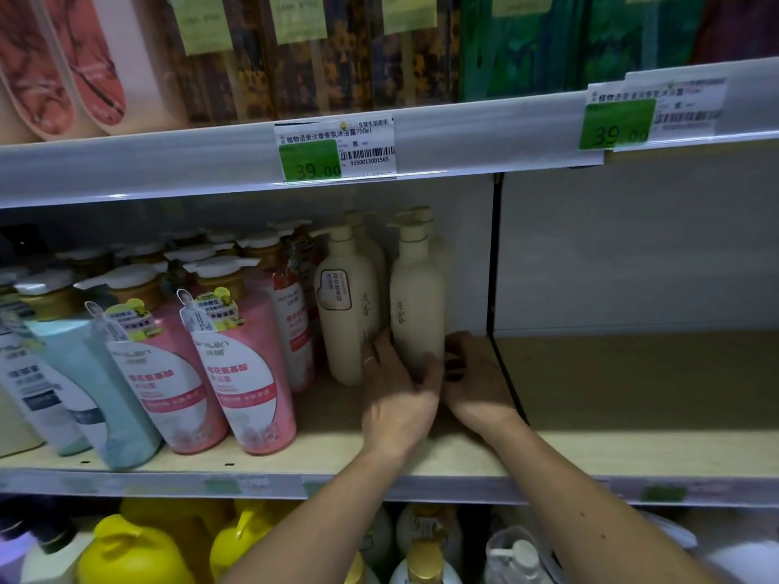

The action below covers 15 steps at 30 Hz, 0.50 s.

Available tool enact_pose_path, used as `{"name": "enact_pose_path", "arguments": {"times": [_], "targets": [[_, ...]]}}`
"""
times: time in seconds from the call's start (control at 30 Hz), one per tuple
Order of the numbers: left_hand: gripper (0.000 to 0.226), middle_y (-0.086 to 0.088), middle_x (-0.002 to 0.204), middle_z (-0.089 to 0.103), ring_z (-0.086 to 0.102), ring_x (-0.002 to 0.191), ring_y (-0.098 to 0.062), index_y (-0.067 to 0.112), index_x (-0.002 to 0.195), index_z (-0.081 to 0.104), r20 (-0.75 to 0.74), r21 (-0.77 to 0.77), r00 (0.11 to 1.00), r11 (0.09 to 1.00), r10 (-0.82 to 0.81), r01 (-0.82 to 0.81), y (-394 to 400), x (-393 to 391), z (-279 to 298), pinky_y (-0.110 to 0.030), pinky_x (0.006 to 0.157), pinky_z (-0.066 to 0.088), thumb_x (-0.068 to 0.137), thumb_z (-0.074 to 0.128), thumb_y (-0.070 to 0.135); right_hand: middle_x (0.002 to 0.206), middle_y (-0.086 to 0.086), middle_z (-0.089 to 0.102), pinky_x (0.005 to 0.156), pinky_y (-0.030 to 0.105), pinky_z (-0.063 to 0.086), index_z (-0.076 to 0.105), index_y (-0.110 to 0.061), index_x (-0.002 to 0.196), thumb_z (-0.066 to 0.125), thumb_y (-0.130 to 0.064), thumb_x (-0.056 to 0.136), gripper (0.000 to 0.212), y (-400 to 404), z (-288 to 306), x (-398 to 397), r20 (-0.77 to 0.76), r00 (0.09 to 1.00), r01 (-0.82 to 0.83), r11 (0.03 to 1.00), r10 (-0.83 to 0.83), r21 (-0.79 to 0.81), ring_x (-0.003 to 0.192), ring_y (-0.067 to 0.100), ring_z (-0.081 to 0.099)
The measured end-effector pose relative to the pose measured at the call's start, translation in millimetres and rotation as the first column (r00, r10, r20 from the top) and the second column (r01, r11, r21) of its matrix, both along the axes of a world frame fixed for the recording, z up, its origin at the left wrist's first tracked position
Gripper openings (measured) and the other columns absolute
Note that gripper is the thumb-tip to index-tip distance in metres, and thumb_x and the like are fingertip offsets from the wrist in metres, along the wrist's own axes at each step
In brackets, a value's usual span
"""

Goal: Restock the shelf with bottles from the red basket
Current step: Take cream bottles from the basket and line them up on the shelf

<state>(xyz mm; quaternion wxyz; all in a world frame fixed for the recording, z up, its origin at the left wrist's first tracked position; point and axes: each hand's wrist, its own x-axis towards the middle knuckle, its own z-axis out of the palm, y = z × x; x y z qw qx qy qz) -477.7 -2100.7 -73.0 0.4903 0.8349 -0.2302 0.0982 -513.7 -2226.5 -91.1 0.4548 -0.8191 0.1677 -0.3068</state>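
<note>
Wooden shelf (611, 385) half-filled: left hand (398, 398) and right hand (474, 385) curl their fingers round a cream bottle (417, 297) (basket unseen), bare space beyond the right fingers.

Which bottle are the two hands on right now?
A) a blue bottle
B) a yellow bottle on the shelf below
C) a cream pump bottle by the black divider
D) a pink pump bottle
C: the left hand and right hand clasp the base of the cream bottle, just left of the divider.

Both hands hide the cream bottle (417, 305) base (fingers blurred).
</note>
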Motion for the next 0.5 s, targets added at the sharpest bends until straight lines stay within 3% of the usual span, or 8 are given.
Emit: {"name": "enact_pose_path", "arguments": {"times": [0.1,0.2,0.3,0.43,0.5], "targets": [[0.075,-0.014,0.140,0.043,0.046,0.131,-0.035,0.018,0.143,0.036,0.083,-0.019,0.996,0.999,0.042,-0.041,-1.7,-0.7,-0.2,-0.040,0.109,0.042,0.087,0.064,0.060,0.096,-0.012,0.066,0.069,0.005,0.046,0.063,-0.031,0.107,0.080,-0.027,0.082,0.030,-5.4,-0.8,1.4,0.018,0.999,0.039,0.999,-0.039,-0.030,0.080,0.003,0.064],[0.077,-0.012,0.135,0.045,0.046,0.129,-0.032,0.014,0.137,0.042,0.128,-0.046,0.990,0.997,0.061,-0.055,-1.6,-0.8,1.7,-0.041,0.109,0.044,0.084,0.064,0.065,0.097,-0.013,0.066,0.073,0.011,0.044,0.067,-0.035,0.108,0.079,-0.030,0.083,0.029,-7.4,1.7,0.5,-0.010,0.999,0.035,0.999,-0.035,-0.035,0.087,0.007,0.066],[0.077,-0.013,0.138,0.048,0.046,0.132,-0.031,0.014,0.140,0.040,0.149,0.010,0.987,0.998,0.060,-0.062,-0.2,-0.1,0.3,-0.045,0.110,0.043,0.089,0.056,0.069,0.089,-0.022,0.073,0.065,0.004,0.045,0.060,-0.046,0.097,0.082,-0.030,0.080,0.033,-5.2,3.3,-3.6,0.069,0.998,-0.005,0.999,0.001,0.053,0.076,-0.009,0.067],[0.059,-0.013,0.133,0.051,0.050,0.127,-0.031,0.013,0.139,0.042,0.209,-0.008,0.975,0.997,0.079,-0.079,-1.3,1.2,-0.9,-0.044,0.109,0.043,0.097,0.059,0.050,0.093,-0.026,0.073,0.069,0.015,0.054,0.057,-0.044,0.102,0.075,-0.055,0.070,0.039,-0.8,4.0,-5.2,0.116,0.993,-0.033,0.996,0.023,0.086,0.079,-0.003,0.070],[0.068,-0.016,0.142,0.047,0.045,0.135,-0.032,0.010,0.148,0.038,0.205,0.006,0.975,0.996,0.086,-0.089,-2.0,1.3,-0.5,-0.044,0.115,0.039,0.097,0.062,0.049,0.098,-0.020,0.074,0.076,0.024,0.058,0.057,-0.043,0.109,0.067,-0.062,0.071,0.044,-1.5,2.4,-3.0,0.101,0.994,-0.036,0.998,0.030,0.050,0.085,-0.002,0.070]]}}
